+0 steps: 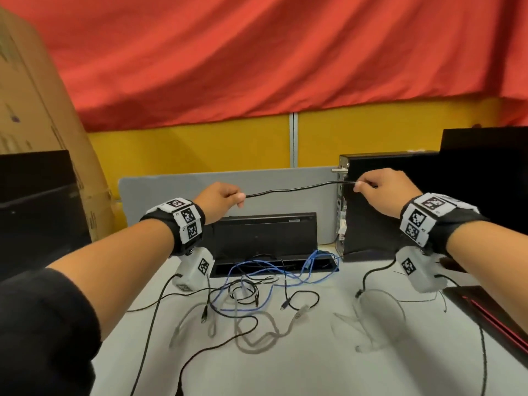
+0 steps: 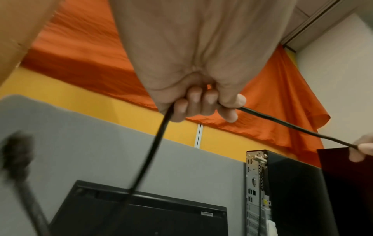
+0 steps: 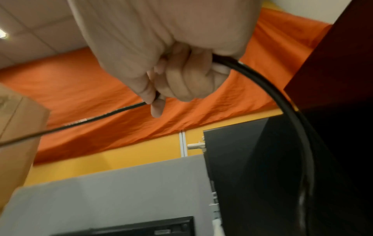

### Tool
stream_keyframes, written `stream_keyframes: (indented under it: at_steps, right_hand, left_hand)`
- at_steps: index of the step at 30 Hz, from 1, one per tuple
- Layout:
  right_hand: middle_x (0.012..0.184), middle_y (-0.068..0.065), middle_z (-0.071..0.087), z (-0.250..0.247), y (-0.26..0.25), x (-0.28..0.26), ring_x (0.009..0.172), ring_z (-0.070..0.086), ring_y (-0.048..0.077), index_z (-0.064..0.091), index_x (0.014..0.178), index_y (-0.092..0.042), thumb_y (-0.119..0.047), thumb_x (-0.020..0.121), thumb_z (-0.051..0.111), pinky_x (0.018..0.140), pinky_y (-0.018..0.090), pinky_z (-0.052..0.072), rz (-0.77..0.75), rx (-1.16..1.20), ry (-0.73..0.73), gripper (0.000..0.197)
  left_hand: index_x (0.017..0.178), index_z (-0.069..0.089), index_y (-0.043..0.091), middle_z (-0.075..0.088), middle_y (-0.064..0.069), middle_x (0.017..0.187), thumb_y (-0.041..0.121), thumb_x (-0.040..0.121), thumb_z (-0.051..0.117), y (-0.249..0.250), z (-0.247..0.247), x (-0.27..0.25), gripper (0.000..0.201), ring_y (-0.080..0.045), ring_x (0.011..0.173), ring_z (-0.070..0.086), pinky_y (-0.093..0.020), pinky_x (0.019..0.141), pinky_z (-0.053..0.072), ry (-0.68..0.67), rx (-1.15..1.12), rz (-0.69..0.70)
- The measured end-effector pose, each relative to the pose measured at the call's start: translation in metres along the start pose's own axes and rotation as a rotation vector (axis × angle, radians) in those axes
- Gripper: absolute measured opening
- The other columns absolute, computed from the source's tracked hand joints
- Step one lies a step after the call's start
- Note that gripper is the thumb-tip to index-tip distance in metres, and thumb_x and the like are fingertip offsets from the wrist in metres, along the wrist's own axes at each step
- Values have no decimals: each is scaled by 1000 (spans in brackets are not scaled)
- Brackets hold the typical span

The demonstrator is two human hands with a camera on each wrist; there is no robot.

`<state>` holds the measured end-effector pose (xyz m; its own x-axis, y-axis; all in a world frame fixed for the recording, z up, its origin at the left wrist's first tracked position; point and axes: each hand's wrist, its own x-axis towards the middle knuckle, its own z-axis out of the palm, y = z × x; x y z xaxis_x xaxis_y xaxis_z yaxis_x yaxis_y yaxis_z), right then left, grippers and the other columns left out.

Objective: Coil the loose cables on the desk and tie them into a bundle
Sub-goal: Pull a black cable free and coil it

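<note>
A: Two hands up over the desk (image 1: 285, 367), and between them one black cable (image 1: 300, 188) pulled nearly straight in the air, well above the pile.

B: How are they holding it?

A: The left hand (image 1: 221, 200) has its fingers (image 2: 193, 102) curled round the cable; from the left wrist view the slack drops out of the bottom of the fist toward the desk. The right hand (image 1: 383, 192) pinches it between thumb and fingers (image 3: 181, 76), and the rest curves down out of the back of that fist.

B: So a straightening pull before the first loop, I'd guess. What makes it go well?

A: Ease the grip of one hand and let the cable slide through, so twists run out toward the free end. Then I'd bring the right hand over to the left and lay even loops into the left palm, each loop the same size.

B: And the rest?

A: Still loose on the desk in front of the black tray (image 1: 265, 235): a blue cable (image 1: 308, 270) snaking through thin black cables (image 1: 248, 292), with a grey cable (image 1: 271, 330) nearer the person. The hanging ends likely run down into that tangle, so lift slowly; a snag could drag the whole pile.

B: Smallest worry?

A: The plug (image 1: 283, 305) ends. Keep them outside the coil so they don't catch.
</note>
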<state>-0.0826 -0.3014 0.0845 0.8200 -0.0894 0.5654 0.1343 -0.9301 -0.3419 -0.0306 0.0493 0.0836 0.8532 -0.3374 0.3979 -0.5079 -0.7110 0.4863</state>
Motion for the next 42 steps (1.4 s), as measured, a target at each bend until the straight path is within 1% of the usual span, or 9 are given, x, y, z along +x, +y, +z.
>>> stream_keyframes:
  at_steps: [14,19,25,28,32,34,37,39,42]
  right_hand:
    - [65,2,62,18,34,22,60,58,22,60,85,-25,-37,97,41,53,31,49,123,-35,193,25]
    - [68,1,60,25,45,26,69,55,23,60,89,-27,-36,97,40,56,31,42,176,-22,229,23]
    - [95,9,66,44,20,33,85,60,27,66,102,-15,-24,94,49,71,34,47,254,70,-79,21]
    - [116,12,61,51,-12,32,103,59,32,55,124,-9,-22,93,50,86,36,49,207,-47,-204,34]
    - [147,10,41,64,-60,27,135,39,28,34,146,-17,-34,97,47,110,47,35,-70,-73,-224,54]
    - [154,3,35,69,-85,20,141,31,21,30,149,-19,-39,100,43,114,38,25,-223,45,-223,54]
    - [141,3,51,78,-109,14,131,45,18,42,144,-18,-37,101,43,106,30,33,-228,312,-269,47]
    - [96,3,65,81,-113,12,93,61,19,58,128,-17,-33,101,44,86,33,48,-159,475,-232,34]
    - [53,-8,45,80,-106,15,47,40,6,72,100,-19,-33,99,49,50,22,33,-132,369,-134,27]
  left_hand:
    - [87,70,6,59,-13,77,26,97,57,-28,-15,18,26,-25,73,50,-30,65,36,179,53,-78]
    - [88,71,8,62,-13,83,26,96,58,-46,-17,21,24,-22,71,52,-34,71,40,205,-5,-132]
    - [89,72,9,49,8,64,26,96,59,-30,-13,31,22,-7,58,40,-27,58,31,266,-73,-67]
    - [92,73,7,52,9,67,24,96,59,-21,-8,33,23,-3,60,42,-26,66,33,237,-78,-31]
    - [91,72,7,47,11,59,24,96,59,-7,4,33,22,-2,48,39,-18,50,30,153,-73,30]
    - [90,73,6,45,13,55,24,96,60,1,10,32,22,2,42,41,-11,44,28,130,-103,65]
    - [89,73,7,46,17,41,24,95,62,11,12,28,21,5,38,41,-8,41,29,105,-137,97]
    - [89,74,7,47,19,41,25,94,62,13,10,25,22,2,38,40,-9,41,29,66,-143,105]
    - [88,75,7,48,8,57,29,97,57,9,5,22,29,-7,49,37,-18,51,30,-28,-182,12]
